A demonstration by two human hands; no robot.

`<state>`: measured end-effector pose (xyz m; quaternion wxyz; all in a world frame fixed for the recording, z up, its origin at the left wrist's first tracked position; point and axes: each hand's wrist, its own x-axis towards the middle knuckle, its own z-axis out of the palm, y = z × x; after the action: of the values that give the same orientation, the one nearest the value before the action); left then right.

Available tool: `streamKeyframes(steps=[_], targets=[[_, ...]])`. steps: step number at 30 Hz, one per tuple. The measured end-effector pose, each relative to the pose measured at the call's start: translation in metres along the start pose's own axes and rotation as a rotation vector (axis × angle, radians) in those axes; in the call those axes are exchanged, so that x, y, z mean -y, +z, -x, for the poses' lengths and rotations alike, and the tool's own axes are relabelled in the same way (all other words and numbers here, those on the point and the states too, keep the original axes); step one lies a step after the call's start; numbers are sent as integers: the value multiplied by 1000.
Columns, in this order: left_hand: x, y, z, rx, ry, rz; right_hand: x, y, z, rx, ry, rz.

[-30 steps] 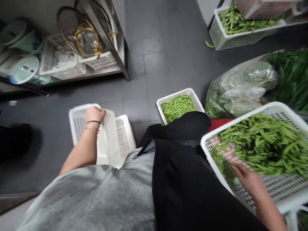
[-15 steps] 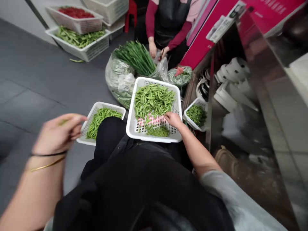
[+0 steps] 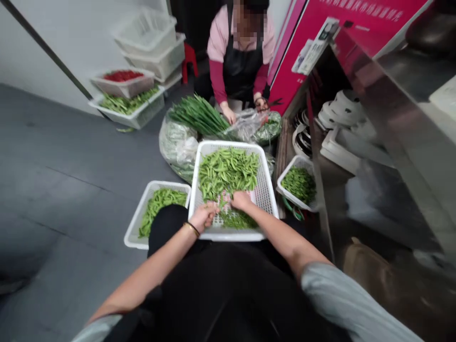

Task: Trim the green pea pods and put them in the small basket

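A white perforated basket (image 3: 271, 209) rests on my lap. Its far part holds a heap of green pea pods (image 3: 228, 171). Thin green trimmings (image 3: 237, 220) lie in a small pile at the near side. My left hand (image 3: 204, 217) is closed in a pinch over the basket's near left part. A few green bits (image 3: 223, 203) show right at its fingertips; whether they are held is unclear. Close by on the right, my right hand (image 3: 242, 200) is closed with its fingers curled, and what is in them is hidden.
A basket of green pods (image 3: 162, 204) stands on the floor by my left knee. On the right is a small basket of leafy greens (image 3: 298, 185). Opposite, a co-worker (image 3: 242, 61) holds scissors (image 3: 272, 102) behind bagged green stalks (image 3: 199, 114). A metal counter (image 3: 384, 118) runs along the right.
My left hand has come from out at the left, beyond the floor basket, into the lap basket beside my right hand. My right hand has shifted slightly left. The view has tilted up.
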<state>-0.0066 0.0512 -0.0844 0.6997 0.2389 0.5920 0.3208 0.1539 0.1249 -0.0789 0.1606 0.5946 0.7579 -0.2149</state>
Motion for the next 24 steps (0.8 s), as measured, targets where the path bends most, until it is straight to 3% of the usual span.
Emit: streamKeyframes(steps=[8, 12, 17, 21, 24], targets=[[6, 9, -5, -9, 202, 58, 17, 10, 53, -209, -348, -5], [-1, 4, 2, 47, 208, 130, 2, 16, 60, -293, -500, -311], [-9, 10, 19, 126, 219, 139, -11, 23, 77, -310, -580, -664], [-8, 21, 28, 161, 236, 88, -9, 22, 92, -207, -711, -540], [-5, 25, 29, 133, 243, 99, -8, 18, 96, -288, -591, -432]])
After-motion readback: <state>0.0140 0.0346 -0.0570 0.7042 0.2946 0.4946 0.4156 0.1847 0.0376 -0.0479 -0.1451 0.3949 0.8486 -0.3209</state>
